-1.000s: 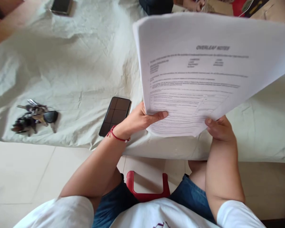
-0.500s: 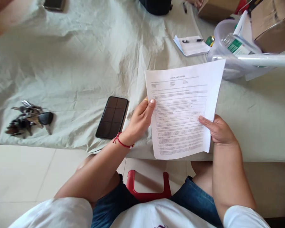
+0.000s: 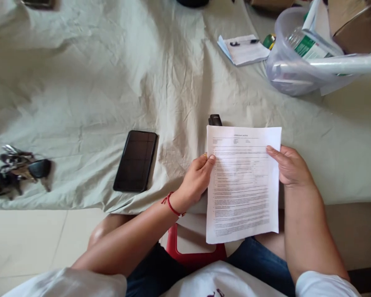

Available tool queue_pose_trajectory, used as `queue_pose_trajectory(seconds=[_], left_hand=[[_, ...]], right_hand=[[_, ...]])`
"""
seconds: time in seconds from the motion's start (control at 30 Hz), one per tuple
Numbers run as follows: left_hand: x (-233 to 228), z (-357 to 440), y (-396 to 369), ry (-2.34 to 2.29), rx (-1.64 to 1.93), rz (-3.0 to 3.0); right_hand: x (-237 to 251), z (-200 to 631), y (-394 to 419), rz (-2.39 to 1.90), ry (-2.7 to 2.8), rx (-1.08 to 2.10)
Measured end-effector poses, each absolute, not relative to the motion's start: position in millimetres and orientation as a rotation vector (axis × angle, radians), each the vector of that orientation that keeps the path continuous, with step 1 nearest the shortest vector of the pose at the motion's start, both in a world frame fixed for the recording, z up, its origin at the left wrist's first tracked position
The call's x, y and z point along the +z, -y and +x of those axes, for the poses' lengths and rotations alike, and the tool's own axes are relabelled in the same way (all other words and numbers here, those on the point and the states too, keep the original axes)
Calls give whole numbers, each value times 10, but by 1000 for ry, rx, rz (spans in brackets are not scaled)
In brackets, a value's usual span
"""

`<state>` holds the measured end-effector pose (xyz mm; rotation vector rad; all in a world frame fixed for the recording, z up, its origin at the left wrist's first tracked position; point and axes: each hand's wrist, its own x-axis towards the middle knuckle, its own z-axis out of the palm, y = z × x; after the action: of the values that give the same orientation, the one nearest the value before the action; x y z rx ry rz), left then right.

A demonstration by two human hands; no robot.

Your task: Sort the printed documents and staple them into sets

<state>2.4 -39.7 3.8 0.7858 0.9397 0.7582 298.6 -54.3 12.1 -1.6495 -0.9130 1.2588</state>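
Your paper, headed OVERLEAF NOTES (the lines below are too small to read), is white, densely printed and slightly wavy. It sits over the near edge of the cloth. Your left hand pinches its left edge between thumb and fingers; your right hand pinches the opposite edge.

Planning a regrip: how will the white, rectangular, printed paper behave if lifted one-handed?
The paper is probably floppy, given its slightly wavy edges. It may sag one-handed, since the left hand and right hand grip opposite sides.
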Motion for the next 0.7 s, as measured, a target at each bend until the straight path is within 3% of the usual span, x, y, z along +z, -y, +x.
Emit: queue_pose_trajectory(seconds=[0.37,0.7], left_hand=[[109,-250,199,-1169,642,975],[208,-242,196,-1214,378,1119]], right_hand=[[126,3180,668,-1798,973,1516],[156,3122,646,-1806,980,1414]])
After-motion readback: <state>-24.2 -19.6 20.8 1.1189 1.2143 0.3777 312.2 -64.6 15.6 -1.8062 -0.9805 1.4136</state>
